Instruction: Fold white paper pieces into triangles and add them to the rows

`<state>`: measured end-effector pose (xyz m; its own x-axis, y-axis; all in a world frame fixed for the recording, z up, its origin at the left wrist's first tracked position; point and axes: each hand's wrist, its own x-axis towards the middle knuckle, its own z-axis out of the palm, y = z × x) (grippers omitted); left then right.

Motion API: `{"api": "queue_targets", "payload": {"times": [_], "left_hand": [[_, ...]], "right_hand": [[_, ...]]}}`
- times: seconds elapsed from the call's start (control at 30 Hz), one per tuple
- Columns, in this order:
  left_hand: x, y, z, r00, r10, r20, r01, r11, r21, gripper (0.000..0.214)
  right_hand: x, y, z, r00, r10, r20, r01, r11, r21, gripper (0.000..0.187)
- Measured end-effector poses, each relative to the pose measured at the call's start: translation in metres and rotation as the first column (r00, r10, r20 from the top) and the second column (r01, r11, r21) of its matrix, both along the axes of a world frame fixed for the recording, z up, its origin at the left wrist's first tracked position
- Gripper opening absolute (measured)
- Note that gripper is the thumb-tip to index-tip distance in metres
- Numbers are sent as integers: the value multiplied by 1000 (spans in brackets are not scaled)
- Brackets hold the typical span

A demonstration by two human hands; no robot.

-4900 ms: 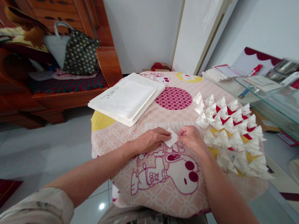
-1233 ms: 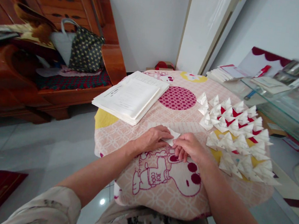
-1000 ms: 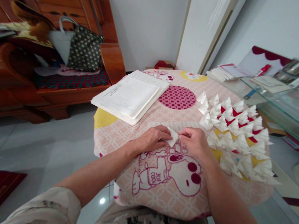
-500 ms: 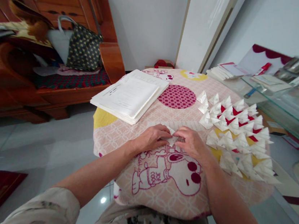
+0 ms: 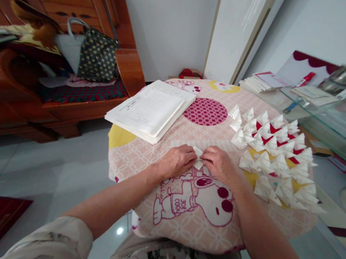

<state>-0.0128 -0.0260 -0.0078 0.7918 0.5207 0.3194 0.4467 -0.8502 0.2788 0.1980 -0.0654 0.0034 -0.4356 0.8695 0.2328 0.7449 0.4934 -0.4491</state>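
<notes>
A small folded piece of white paper lies between my two hands, low over the cloth-covered round table. From its left side my left hand grips it, fingers curled and pressed together. My right hand pinches its right side, thumb and fingers closed. The fingertips hide part of the folds. To the right stand rows of white folded paper pieces with pointed tips. Beyond my left hand lies a stack of white paper sheets.
A glass shelf with metal bowls, a red marker and papers adjoins the table at right. At left stands a wooden sofa with a patterned bag. A white pillar rises behind the table.
The fingers of both hands have shifted slightly on the folded paper, and its visible shape between them has changed. The stack and the rows of folded pieces stay put.
</notes>
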Motion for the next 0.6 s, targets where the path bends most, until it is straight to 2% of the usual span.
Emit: {"api": "queue_targets", "payload": {"times": [0.1,0.2,0.4,0.6], "left_hand": [[1,-3,0,997,66,-25,-66,998,-11,21],[-2,-3,2,992,127,14,-125,987,-102,18],[-3,3,7,948,319,1,-308,915,-261,14],[0,6,10,916,396,-64,-397,868,-300,18]], "right_hand": [[-3,0,-1,1000,-21,-14,21,1000,2,22],[-5,1,0,995,-50,-91,47,998,-31,21],[-6,9,-2,949,-200,-243,175,977,-120,15],[0,9,1,970,-201,-138,186,975,-119,20]]}}
